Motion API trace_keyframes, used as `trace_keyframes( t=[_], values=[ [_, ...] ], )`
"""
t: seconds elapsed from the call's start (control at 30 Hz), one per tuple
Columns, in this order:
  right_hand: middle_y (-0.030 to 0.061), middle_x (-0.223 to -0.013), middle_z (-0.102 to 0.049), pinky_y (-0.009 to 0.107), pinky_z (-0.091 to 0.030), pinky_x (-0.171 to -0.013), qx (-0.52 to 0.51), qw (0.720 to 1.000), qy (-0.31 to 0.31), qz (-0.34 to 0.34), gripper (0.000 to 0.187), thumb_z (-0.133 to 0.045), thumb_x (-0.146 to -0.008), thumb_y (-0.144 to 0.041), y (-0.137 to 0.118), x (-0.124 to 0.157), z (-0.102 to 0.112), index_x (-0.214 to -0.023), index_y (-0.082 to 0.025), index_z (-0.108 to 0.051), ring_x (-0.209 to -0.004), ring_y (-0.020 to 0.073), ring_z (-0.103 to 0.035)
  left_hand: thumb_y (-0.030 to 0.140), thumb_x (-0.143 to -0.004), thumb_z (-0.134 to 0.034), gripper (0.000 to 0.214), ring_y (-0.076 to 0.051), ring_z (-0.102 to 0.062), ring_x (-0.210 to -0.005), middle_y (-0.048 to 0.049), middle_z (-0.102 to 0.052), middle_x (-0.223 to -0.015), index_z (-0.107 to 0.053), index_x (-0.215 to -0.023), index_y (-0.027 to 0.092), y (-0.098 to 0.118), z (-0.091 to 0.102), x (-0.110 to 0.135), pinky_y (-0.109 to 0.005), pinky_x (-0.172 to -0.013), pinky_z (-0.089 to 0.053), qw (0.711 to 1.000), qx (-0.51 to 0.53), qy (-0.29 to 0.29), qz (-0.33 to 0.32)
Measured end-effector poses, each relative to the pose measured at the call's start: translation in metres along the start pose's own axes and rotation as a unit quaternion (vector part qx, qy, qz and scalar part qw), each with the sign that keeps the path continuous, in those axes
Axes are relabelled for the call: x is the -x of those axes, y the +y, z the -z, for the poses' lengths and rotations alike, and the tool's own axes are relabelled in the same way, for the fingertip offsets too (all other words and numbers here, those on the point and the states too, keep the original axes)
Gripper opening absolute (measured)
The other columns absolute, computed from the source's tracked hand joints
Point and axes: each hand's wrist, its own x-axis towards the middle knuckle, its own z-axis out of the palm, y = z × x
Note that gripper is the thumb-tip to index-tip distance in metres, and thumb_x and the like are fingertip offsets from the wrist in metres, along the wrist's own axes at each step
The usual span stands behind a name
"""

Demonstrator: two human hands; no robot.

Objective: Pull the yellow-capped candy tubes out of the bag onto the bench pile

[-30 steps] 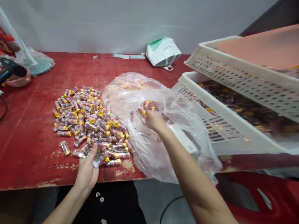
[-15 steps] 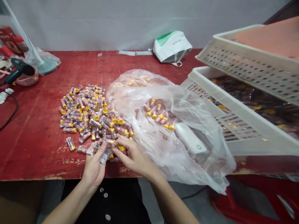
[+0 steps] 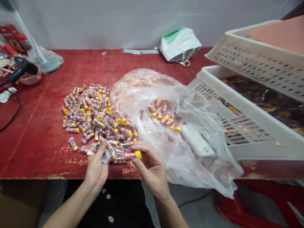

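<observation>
My right hand (image 3: pixel 152 169) pinches the yellow cap of a clear tube (image 3: pixel 125 155) with something red and dark inside. The tube lies level, its far end pointing at my left hand (image 3: pixel 96 167). That hand is closed, its thumb pressing on a few small clear plastic sleeves (image 3: pixel 106 155) with printing on them. Just beyond both hands spreads a pile of small yellow-capped tubes (image 3: pixel 89 109) with purple-printed wraps. A large clear plastic bag (image 3: pixel 161 152) lies to the right of the pile, its opening showing more yellow-capped tubes (image 3: pixel 166 118).
Stacked white plastic crates (image 3: pixel 237 120) stand at the right, the lower one holding many tubes. A white device (image 3: pixel 198 142) lies by the bag. A white and green paper bag (image 3: pixel 180 44) sits at the back. A hair dryer (image 3: pixel 25 66) and lamp base (image 3: pixel 51 63) are at left.
My right hand has moved right, away from my left hand, and turned; a yellow-capped tube now shows clearly in its fingers. The left hand keeps its hold on the sleeves.
</observation>
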Motion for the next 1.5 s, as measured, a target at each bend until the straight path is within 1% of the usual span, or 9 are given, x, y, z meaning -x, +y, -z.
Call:
trace_keyframes(
  t=[0.3, 0.4, 0.5, 0.77, 0.93, 1.1, 1.23, 1.37, 1.5],
  values=[
    [0.0051, -0.1, -0.058, 0.027, -0.052, -0.062, -0.021, 0.999, 0.039, -0.002, 0.019, -0.072, -0.086, -0.029, 0.006, 0.014, -0.003, -0.105, -0.027, -0.072, -0.079, 0.0161, -0.06, 0.019, -0.064, -0.087, 0.036, -0.022, -0.07, -0.098, -0.0043, -0.076, -0.091, -0.071, -0.096, 0.017, -0.004, -0.002, 0.006, -0.035, -0.091, -0.055, 1.0, -0.016, -0.025, -0.006],
    [0.0059, -0.101, -0.059, 0.028, -0.052, -0.064, 0.016, 0.997, 0.066, 0.022, 0.022, -0.073, -0.084, -0.023, 0.006, 0.017, -0.003, -0.106, -0.027, -0.072, -0.082, 0.0173, -0.061, 0.021, -0.064, -0.087, 0.036, -0.02, -0.071, -0.092, -0.004, -0.075, -0.091, -0.071, -0.096, 0.016, -0.003, -0.002, 0.006, -0.035, -0.09, -0.056, 0.999, -0.014, -0.037, 0.024],
    [0.0064, -0.095, -0.06, 0.029, -0.053, -0.071, 0.044, 0.996, 0.047, 0.059, 0.022, -0.075, -0.082, -0.024, 0.003, 0.019, 0.0, -0.104, -0.027, -0.074, -0.088, 0.0195, -0.06, 0.022, -0.065, -0.087, 0.031, -0.016, -0.069, -0.08, -0.0026, -0.074, -0.088, -0.07, -0.09, 0.016, -0.003, -0.002, 0.005, -0.034, -0.086, -0.057, 0.998, -0.01, -0.025, 0.051],
    [0.0065, -0.096, -0.058, 0.023, -0.053, -0.057, -0.018, 0.998, 0.056, 0.009, 0.02, -0.076, -0.082, -0.03, 0.002, 0.019, 0.0, -0.102, -0.026, -0.074, -0.084, 0.0177, -0.059, 0.029, -0.057, -0.091, 0.033, -0.012, -0.063, -0.069, 0.0034, -0.066, -0.069, -0.065, -0.074, 0.018, -0.011, 0.008, 0.001, -0.028, -0.081, -0.053, 0.997, -0.042, -0.034, -0.064],
    [0.0056, -0.098, -0.056, 0.022, -0.056, -0.056, 0.001, 0.997, 0.071, -0.026, 0.02, -0.073, -0.084, -0.023, 0.002, 0.024, -0.004, -0.103, -0.025, -0.073, -0.078, 0.015, -0.061, 0.04, -0.06, -0.088, 0.034, -0.01, -0.057, -0.059, 0.0035, -0.062, -0.063, -0.062, -0.066, 0.018, -0.014, 0.012, 0.0, -0.024, -0.063, -0.049, 0.99, -0.073, -0.072, -0.094],
    [0.0022, -0.098, -0.058, 0.021, -0.051, -0.042, -0.107, 0.989, -0.002, -0.097, 0.012, -0.063, -0.091, -0.031, 0.0, 0.024, 0.001, -0.102, -0.026, -0.068, -0.05, 0.0066, -0.054, 0.042, -0.066, -0.084, 0.03, -0.009, -0.051, -0.056, 0.0038, -0.058, -0.06, -0.064, -0.067, 0.019, -0.018, 0.018, -0.003, -0.022, -0.057, -0.043, 0.979, -0.125, -0.061, -0.148],
    [0.0012, -0.083, -0.06, 0.022, -0.047, -0.047, -0.013, 0.99, -0.065, -0.124, 0.014, -0.06, -0.092, -0.031, 0.001, 0.017, -0.007, -0.099, -0.022, -0.068, -0.056, 0.0099, -0.054, 0.036, -0.071, -0.081, 0.021, -0.012, -0.058, -0.071, 0.0009, -0.065, -0.072, -0.069, -0.075, 0.019, -0.021, 0.02, -0.001, -0.023, -0.07, -0.047, 0.97, -0.161, -0.053, -0.172],
    [0.0023, -0.084, -0.055, 0.025, -0.046, -0.063, 0.1, 0.99, -0.043, -0.089, 0.008, -0.064, -0.088, -0.027, 0.006, 0.01, -0.022, -0.087, -0.019, -0.067, -0.075, 0.0144, -0.055, 0.033, -0.069, -0.083, 0.023, -0.013, -0.062, -0.078, -0.0014, -0.069, -0.08, -0.071, -0.08, 0.016, -0.02, 0.018, 0.005, -0.024, -0.077, -0.049, 0.982, -0.125, -0.068, -0.125],
    [0.001, -0.08, -0.051, 0.025, -0.042, -0.068, 0.089, 0.99, -0.06, -0.086, 0.019, -0.059, -0.092, -0.025, 0.008, 0.008, -0.024, -0.075, -0.018, -0.061, -0.075, 0.0137, -0.051, 0.03, -0.062, -0.088, 0.029, -0.011, -0.061, -0.069, 0.0016, -0.065, -0.073, -0.066, -0.075, 0.016, -0.02, 0.017, 0.005, -0.026, -0.072, -0.052, 0.996, -0.045, -0.066, -0.037]
  ],
)
